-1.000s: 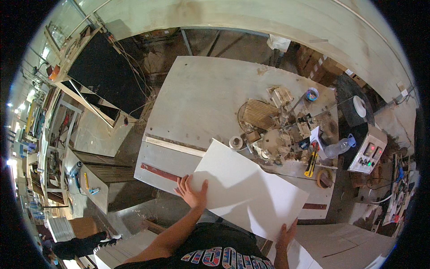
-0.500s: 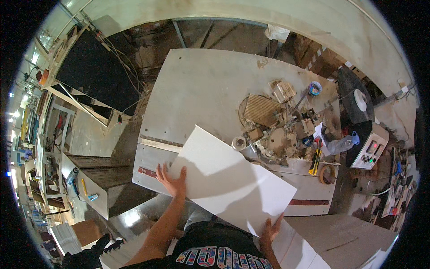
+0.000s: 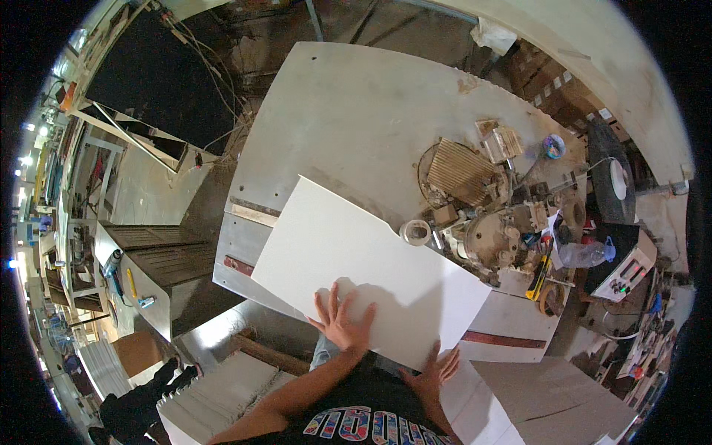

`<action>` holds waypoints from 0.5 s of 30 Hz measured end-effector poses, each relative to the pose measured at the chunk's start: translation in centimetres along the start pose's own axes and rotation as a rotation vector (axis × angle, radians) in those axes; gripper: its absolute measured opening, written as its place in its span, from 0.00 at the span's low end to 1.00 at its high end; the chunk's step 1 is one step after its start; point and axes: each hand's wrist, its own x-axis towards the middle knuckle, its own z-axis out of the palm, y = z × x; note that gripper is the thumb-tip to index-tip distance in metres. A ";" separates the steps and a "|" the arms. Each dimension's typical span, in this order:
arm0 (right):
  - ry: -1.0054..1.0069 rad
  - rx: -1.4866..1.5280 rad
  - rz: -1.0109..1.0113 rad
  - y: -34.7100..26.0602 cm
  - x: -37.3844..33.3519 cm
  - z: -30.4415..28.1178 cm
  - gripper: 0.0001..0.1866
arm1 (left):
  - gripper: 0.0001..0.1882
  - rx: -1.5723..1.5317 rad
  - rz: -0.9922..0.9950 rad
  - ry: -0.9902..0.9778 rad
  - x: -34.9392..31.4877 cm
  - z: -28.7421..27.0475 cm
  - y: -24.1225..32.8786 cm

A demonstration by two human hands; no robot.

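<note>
A flat white panel (image 3: 337, 248) lies at a slant over the near part of a grey machine table. Its far edge runs beside a pale roller (image 3: 415, 233) and a round metal machine head (image 3: 491, 240). My left hand (image 3: 343, 320) rests open on the panel's top near its near edge, fingers spread. At the near right corner my right hand (image 3: 430, 372) holds the panel's edge, its fingers close together; part of its grip is hard to make out.
On the machine table (image 3: 356, 111) are a ribbed brown block (image 3: 461, 172), a yellow utility knife (image 3: 540, 276), a tape roll (image 3: 551, 300) and a clear plastic bottle (image 3: 586, 254). A control box (image 3: 627, 271) stands at right. Stacked panels (image 3: 222, 389) lie at lower left, near a person in dark clothes (image 3: 137, 404).
My left hand has gone from the panel's left edge to its top near the near edge. The panel has shifted left and turned slightly; my right hand has moved a little left with it.
</note>
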 end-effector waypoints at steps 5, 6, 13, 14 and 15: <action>-0.114 -0.160 -0.039 -1.4 2.1 -0.1 0.79 | 0.30 -0.017 0.039 0.089 1.9 -0.7 -2.3; -0.133 -0.136 -0.046 -2.0 2.4 -0.2 0.80 | 0.29 -0.007 0.043 0.101 2.6 -0.9 -2.8; -0.092 -0.089 -0.108 -6.3 4.0 0.1 0.71 | 0.30 -0.015 0.025 0.083 6.8 -3.3 -4.9; -0.079 -0.073 -0.112 -6.9 4.3 0.4 0.71 | 0.30 -0.014 0.016 0.080 7.4 -3.7 -5.1; -0.064 -0.058 -0.116 -7.4 4.5 0.8 0.70 | 0.30 -0.015 0.008 0.078 8.0 -4.1 -5.4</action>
